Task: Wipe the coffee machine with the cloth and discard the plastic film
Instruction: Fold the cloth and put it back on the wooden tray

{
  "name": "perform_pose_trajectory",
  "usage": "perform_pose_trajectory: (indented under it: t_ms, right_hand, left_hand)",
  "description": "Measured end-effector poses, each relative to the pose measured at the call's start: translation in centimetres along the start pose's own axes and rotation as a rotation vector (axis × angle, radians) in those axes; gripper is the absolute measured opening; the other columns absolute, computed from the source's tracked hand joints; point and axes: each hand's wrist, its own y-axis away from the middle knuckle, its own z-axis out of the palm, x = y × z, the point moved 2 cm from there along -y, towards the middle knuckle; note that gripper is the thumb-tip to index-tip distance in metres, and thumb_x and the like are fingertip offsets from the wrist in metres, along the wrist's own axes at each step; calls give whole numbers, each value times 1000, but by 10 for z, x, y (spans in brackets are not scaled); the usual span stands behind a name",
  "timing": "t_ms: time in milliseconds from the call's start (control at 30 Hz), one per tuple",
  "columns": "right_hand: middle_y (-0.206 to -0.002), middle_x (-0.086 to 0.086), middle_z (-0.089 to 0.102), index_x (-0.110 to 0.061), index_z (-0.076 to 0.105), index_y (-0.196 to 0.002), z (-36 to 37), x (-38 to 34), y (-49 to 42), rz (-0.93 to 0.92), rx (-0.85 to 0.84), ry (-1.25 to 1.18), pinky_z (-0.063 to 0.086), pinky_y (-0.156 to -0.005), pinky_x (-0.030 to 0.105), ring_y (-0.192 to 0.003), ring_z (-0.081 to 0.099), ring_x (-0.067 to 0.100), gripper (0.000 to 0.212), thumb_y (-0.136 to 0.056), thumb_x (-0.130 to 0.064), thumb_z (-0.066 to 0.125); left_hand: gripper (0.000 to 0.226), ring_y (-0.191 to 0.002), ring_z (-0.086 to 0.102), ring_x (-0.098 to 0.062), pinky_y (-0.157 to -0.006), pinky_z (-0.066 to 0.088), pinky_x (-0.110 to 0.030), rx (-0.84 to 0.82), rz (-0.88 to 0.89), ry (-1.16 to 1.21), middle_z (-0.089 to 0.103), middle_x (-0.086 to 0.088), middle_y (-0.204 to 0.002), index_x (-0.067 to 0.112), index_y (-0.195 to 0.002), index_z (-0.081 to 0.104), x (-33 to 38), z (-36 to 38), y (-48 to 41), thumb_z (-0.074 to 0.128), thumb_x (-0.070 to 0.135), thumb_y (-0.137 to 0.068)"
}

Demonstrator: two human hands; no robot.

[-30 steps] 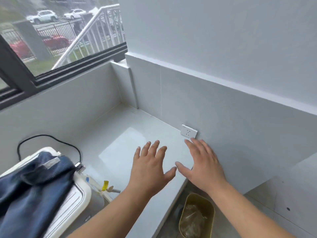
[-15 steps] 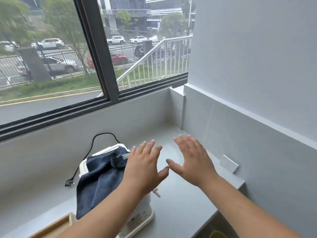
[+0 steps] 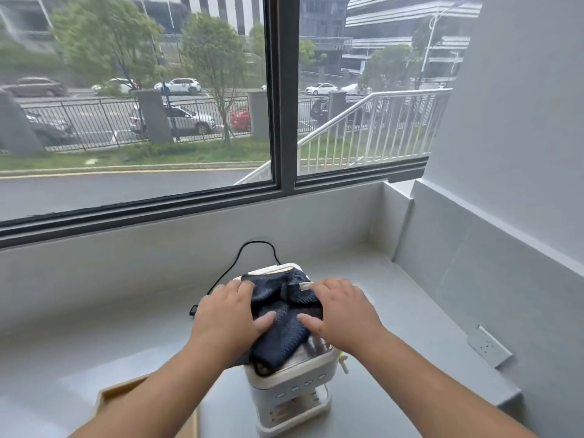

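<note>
Task at its outset: the dark cloth (image 3: 284, 324) lies bunched atop the coffee machine (image 3: 294, 390), left hand (image 3: 226, 317) and right hand (image 3: 343, 311) pressed flat on it, apparently not gripping; wiping unproven, plastic film undetected.

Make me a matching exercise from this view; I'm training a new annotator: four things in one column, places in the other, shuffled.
Things:
1. cloth
2. wall socket
3. wooden tray
4. black cord

Places:
A. on the wall panel, far right
B. counter, near left of the coffee machine
C. on the machine's top, under both hands
D. looping behind the machine toward the window

Pairs: 1-C, 2-A, 3-B, 4-D
</note>
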Motion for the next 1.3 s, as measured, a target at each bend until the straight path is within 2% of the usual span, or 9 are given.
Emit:
perform_pose_trajectory:
  t_ms: [200,333,567,733,867,1033,1100,1167,1300]
  right_hand:
    - [-116,0,59,-27,58,-128,5,-10,-14,29,-33,58,47,-95,41,-111,54,26,48,-93,-59,50]
    - [-115,3,58,-23,58,-122,5,-14,-22,62,-44,90,47,-91,42,-110,55,28,39,-95,-52,54]
    - [-117,5,58,-20,60,-116,3,-11,-34,162,-73,25,48,-93,42,-113,54,29,35,-95,-47,54]
    - [-104,4,61,-25,60,-100,-1,-6,-36,243,-15,-289,47,-80,39,-103,57,30,16,-94,-40,58]
    - [-84,-3,69,-26,54,-87,-7,-2,-38,369,19,-700,46,-67,36,-81,64,20,21,-95,-46,58]
    - [-102,7,72,-19,58,-100,-14,-8,-48,501,44,-1046,62,-73,48,-88,72,27,33,-99,-52,52]
    - [-109,14,74,-15,61,-107,-16,-14,-52,549,32,-1206,65,-81,54,-94,75,34,39,-101,-52,50]
    - [-112,14,75,-14,62,-111,-18,-20,-57,595,10,-1287,64,-85,56,-98,75,36,44,-101,-55,49]
    - [-105,11,81,-10,70,-112,-26,-40,-61,671,-101,-1454,64,-74,43,-92,78,32,53,-99,-60,56]
  left_hand:
    - [57,-96,67,-23,-70,49,-35,-103,-129,114,69,7,-99,30,-99,61,-31,13,-2,45,80,-77]
    - [41,-88,64,-19,-71,51,-32,-173,-222,299,65,14,-83,31,-85,60,-40,20,-5,55,70,-73]
    - [35,-77,62,-7,-63,48,-30,-233,-289,555,68,12,-79,28,-76,60,-47,30,-16,64,62,-72]
    - [28,-63,56,-14,-60,44,-31,-184,-283,816,62,9,-63,18,-70,55,-45,24,-22,65,43,-75]
    - [18,-57,44,-16,-57,37,-29,-198,-299,1211,48,4,-60,26,-65,51,-39,4,-20,63,38,-70]
    - [15,-58,46,-19,-56,38,-30,-259,-346,1649,48,-5,-67,21,-64,51,-41,-23,-18,65,23,-69]
    - [10,-72,53,-24,-66,42,-36,-263,-370,1761,52,-12,-79,17,-78,60,-45,-30,-19,65,22,-70]
    - [27,-85,55,-30,-78,46,-44,-265,-390,1835,57,-16,-91,12,-98,64,-52,-34,-20,64,23,-73]
    - [26,-90,63,-33,-85,53,-49,-273,-457,1897,65,-18,-97,9,-106,67,-73,-38,-25,60,23,-86]
